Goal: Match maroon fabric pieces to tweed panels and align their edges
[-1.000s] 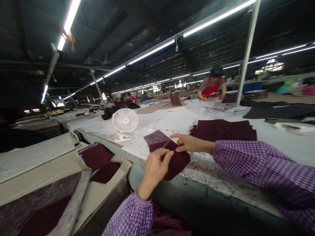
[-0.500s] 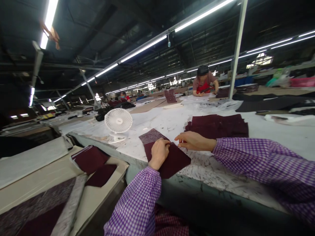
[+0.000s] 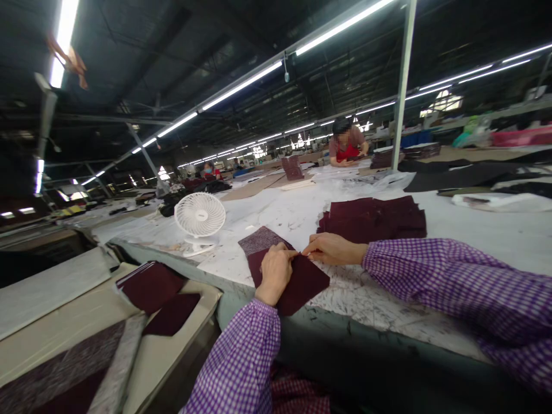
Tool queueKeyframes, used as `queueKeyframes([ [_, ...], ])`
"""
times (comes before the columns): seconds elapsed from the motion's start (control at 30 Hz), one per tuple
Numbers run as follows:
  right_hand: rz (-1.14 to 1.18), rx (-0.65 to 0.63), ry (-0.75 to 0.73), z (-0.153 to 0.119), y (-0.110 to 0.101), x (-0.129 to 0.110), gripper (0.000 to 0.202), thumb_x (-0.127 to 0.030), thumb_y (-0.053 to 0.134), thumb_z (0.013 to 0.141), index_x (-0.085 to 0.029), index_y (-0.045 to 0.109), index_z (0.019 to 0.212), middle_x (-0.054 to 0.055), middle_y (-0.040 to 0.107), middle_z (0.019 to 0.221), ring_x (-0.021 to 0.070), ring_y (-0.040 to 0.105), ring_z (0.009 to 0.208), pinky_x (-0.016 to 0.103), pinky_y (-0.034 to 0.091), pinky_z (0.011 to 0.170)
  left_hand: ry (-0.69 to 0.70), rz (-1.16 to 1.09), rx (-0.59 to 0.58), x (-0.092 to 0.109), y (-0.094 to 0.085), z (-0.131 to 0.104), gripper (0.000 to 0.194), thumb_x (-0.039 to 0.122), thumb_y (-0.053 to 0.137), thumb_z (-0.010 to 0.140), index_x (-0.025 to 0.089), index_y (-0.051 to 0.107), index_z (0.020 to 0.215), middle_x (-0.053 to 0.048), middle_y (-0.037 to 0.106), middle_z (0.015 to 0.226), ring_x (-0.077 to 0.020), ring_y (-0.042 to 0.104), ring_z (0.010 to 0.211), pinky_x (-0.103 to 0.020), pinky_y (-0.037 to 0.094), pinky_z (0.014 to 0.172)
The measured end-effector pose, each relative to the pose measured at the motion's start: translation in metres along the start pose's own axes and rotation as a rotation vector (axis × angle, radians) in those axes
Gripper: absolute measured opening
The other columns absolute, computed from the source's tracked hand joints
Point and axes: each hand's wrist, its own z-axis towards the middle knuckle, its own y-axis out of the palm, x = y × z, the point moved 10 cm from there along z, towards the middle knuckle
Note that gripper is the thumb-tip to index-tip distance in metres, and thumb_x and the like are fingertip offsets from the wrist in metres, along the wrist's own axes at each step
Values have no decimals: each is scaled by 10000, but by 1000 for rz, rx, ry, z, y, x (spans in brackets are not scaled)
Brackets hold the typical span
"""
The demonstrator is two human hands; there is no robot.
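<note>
A maroon fabric piece [image 3: 304,284] lies at the front edge of the white table, with a speckled grey-purple part [image 3: 263,238] at its far left corner. My left hand [image 3: 277,270] rests on top of it, fingers bent and the index finger reaching to the fabric's right edge. At that same edge, the fingertips of my right hand [image 3: 332,249] are pinched on the maroon fabric, almost touching my left index finger. What lies between the fingertips is too small to make out. Beyond my right hand is a stack of maroon fabric pieces [image 3: 375,218].
A small white fan [image 3: 199,215] stands left of the fabric. Lower left, a beige surface [image 3: 172,353] bears more maroon pieces [image 3: 150,284]. A metal pole [image 3: 404,86] rises behind the stack. Across the table [image 3: 276,204], a person in a red apron [image 3: 347,150] leans over it.
My right hand has come left to the fabric's edge, its fingertips now closed there beside my left index finger. My left hand stays on the fabric. The whole view has shifted slightly.
</note>
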Motion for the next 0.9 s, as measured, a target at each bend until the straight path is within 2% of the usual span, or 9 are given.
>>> queueKeyframes([
  [0.17,69,170,41,2,-11,6,225,-163,509,838,-160,679,985,69,678,974,175,611,856,249,424,757,51,93,-5,8,1,-3,332,208,396,919,274,719,961,-43,590,923,-195,503,895,-299,404,766],
  [0.23,79,203,12,2,-11,4,253,-151,496,841,-157,652,1041,69,679,1004,184,607,902,268,426,789,58,104,-7,9,1,-4,339,198,388,919,273,714,974,-46,589,934,-194,499,894,-302,403,770],
  [0.4,60,175,-52,2,-3,-5,328,-144,478,849,-171,610,1147,76,665,1076,202,580,998,308,410,856,56,82,12,8,0,-3,319,193,412,911,276,708,994,-42,605,921,-191,515,906,-293,409,773],
  [0.57,122,178,84,1,0,6,292,-290,547,848,-183,603,1114,44,689,918,181,610,833,275,418,724,-6,-40,20,-2,0,0,283,163,473,876,251,714,997,-37,639,919,-186,556,931,-278,429,791],
  [0.77,115,186,74,1,5,4,251,-236,582,822,-186,581,1068,28,664,903,159,582,794,257,386,686,-151,-307,26,-25,4,6,261,132,570,804,228,719,995,-17,679,973,-162,602,919,-258,438,867],
  [0.9,80,179,58,1,7,2,218,-235,573,831,-200,613,1043,32,651,921,163,578,808,261,385,700,-178,-368,28,-31,6,7,261,129,586,791,219,722,995,-18,684,975,-159,605,923,-250,438,874],
])
